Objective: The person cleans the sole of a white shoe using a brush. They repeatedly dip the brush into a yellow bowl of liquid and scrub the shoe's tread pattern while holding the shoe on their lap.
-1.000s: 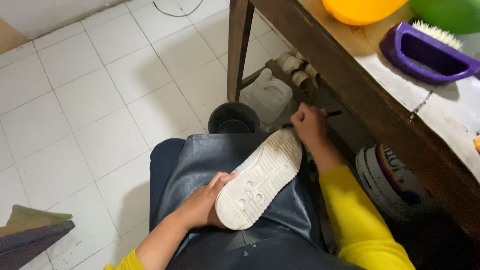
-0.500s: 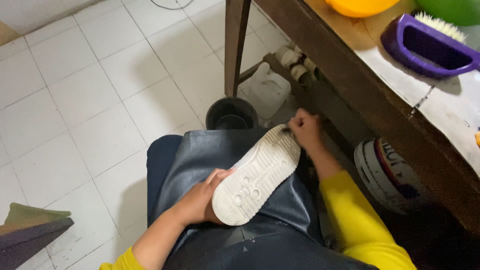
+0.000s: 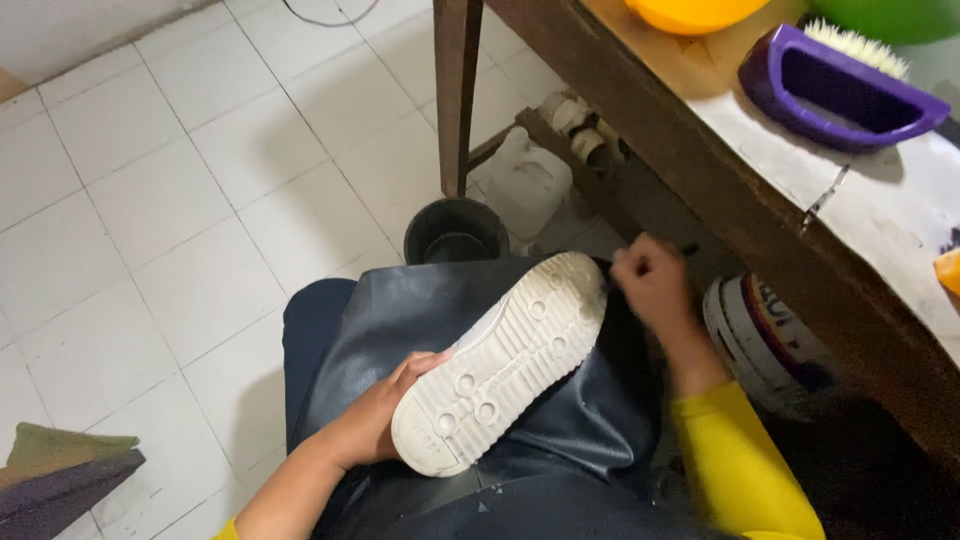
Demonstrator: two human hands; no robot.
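Shoe (image 3: 505, 370) sole-up on lap — left hand (image 3: 375, 415) at heel, right hand (image 3: 650, 285) at toe

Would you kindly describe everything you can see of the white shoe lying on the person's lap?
The white shoe lies sole-up and slanted across a dark leather-like apron on the lap, heel nearest the person, toe toward the wooden table. Its rubbery-looking sole shows ribbed tread, round studs and grey scuffs; the upper is mostly hidden. The left hand holds it at the heel side, while the right hand is at the toe, closed on a thin dark tool that is hard to make out.
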